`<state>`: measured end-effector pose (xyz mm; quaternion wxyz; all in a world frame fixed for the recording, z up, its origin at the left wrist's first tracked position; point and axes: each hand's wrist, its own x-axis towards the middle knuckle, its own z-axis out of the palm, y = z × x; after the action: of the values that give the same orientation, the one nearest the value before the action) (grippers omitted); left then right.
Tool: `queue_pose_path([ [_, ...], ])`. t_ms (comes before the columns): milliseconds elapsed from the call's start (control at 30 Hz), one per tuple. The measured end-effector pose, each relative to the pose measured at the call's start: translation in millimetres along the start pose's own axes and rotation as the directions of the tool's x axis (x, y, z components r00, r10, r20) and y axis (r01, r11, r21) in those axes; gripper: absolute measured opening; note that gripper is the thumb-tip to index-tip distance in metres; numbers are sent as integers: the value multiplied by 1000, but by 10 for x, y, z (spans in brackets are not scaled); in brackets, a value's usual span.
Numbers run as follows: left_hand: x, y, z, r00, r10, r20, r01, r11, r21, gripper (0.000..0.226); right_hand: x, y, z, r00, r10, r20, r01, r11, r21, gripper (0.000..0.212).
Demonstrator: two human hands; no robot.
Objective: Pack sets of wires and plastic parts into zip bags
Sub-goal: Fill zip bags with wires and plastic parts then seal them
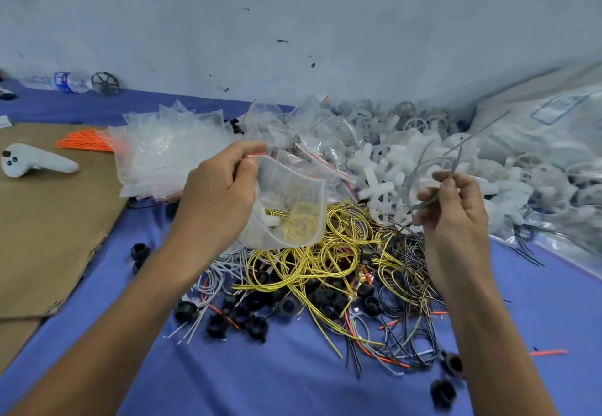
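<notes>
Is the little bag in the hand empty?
No, the zip bag that the left hand holds already has a coil of yellow wire and a white plastic part inside.

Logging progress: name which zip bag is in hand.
The zip bag the left hand grips, yellow wire and white part inside; other bags lie piled behind.

Small assembly workshop: heaped wires, plastic parts, stacked zip bags.
</notes>
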<state>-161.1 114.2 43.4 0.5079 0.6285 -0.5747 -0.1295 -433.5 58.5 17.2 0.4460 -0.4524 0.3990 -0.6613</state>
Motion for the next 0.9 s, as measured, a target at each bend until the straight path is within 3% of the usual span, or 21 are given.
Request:
queue_pose_path([
  [133, -106, 3, 119, 999, 32, 39, -33, 999, 28, 32, -156, -131, 128, 976, 119, 183, -156, 968, 199, 22],
  [233, -215, 36, 191, 997, 52, 59, -55, 997, 54, 33, -351, -210, 254, 883, 247, 399, -368, 892, 262, 22],
  [300, -293, 75, 236, 995, 78, 69, -84, 993, 80, 36, -509, -191, 385, 793, 326, 515, -446, 886, 127, 18],
  [367, -368, 120, 276, 991, 106, 84, -116, 986, 119, 40, -659, -83, 530, 729, 398, 556, -434, 898, -74, 18],
  [500, -554, 174, 334, 977, 151, 148, -182, 957, 225, 44, -813, 93, 804, 720, 453, 526, -312, 888, -338, 24],
  [567, -643, 194, 349, 968, 191, 163, -233, 926, 297, 44, -684, -24, 924, 716, 431, 549, -157, 865, -476, 24],
  [600, -668, 199, 347, 965, 200, 170, -246, 917, 314, 44, -621, -39, 1005, 680, 444, 584, 29, 779, -626, 22],
  [633, -683, 196, 336, 962, 208, 175, -255, 914, 317, 45, -594, -32, 1095, 647, 513, 564, 177, 619, -765, 22],
  [667, -685, 192, 319, 961, 210, 180, -258, 915, 311, 45, -662, 77, 1218, 683, 521, 512, 376, 350, -858, 26],
  [700, -681, 192, 300, 960, 209, 188, -259, 916, 307, 46, -655, 69, 1055, 576, 582, 574, 671, 64, -739, 31],
  [733, -678, 198, 283, 958, 206, 201, -262, 914, 310, 47, -689, 92, 1034, 511, 668, 541, 817, -182, -547, 36],
  [767, -687, 207, 266, 954, 211, 213, -271, 910, 313, 48, -710, 108, 1115, 624, 629, 464, 750, -316, -581, 39],
  [800, -701, 220, 251, 951, 222, 217, -283, 907, 311, 47, -628, 70, 1120, 622, 649, 439, 667, -145, -731, 37],
  [833, -713, 226, 229, 949, 234, 213, -292, 908, 302, 46, -524, 65, 1082, 605, 582, 543, 652, 29, -758, 36],
  [867, -720, 225, 204, 949, 240, 204, -293, 912, 289, 45, -639, 116, 1082, 657, 445, 609, 656, 60, -752, 37],
  [900, -721, 217, 178, 951, 240, 193, -288, 916, 279, 44, -632, 17, 1176, 622, 541, 566, 485, 300, -821, 38],
])
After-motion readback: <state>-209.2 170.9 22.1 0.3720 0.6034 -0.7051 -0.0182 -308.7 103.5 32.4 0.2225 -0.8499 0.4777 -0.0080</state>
